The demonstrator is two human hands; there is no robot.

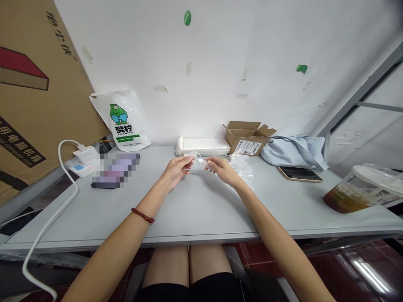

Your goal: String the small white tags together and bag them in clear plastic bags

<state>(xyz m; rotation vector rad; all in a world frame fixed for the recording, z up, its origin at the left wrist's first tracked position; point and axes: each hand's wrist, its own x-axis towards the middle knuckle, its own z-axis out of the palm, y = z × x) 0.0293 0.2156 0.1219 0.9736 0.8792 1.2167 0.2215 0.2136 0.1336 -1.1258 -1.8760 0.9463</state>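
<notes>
Over the middle of the table my left hand [176,171] pinches a small translucent white piece [194,167] with a thin white string. My right hand [223,170] is closed on the other end, thumb against fingers, by a small white bit of the same piece. The two hands are a short gap apart. Just beyond my right hand lies a loose pile of similar white translucent pieces with strings [244,167], partly hidden by that hand. Behind both hands sits a stack of flat white packets [204,146] in clear wrapping.
An open cardboard box [248,137], a light blue fabric bag [292,151] and a phone [299,174] lie right. A drink cup [362,188] tilts by the right edge. Leftward are a blurred-screen phone [116,170], a white cable [67,201] and a white plastic bag [122,119].
</notes>
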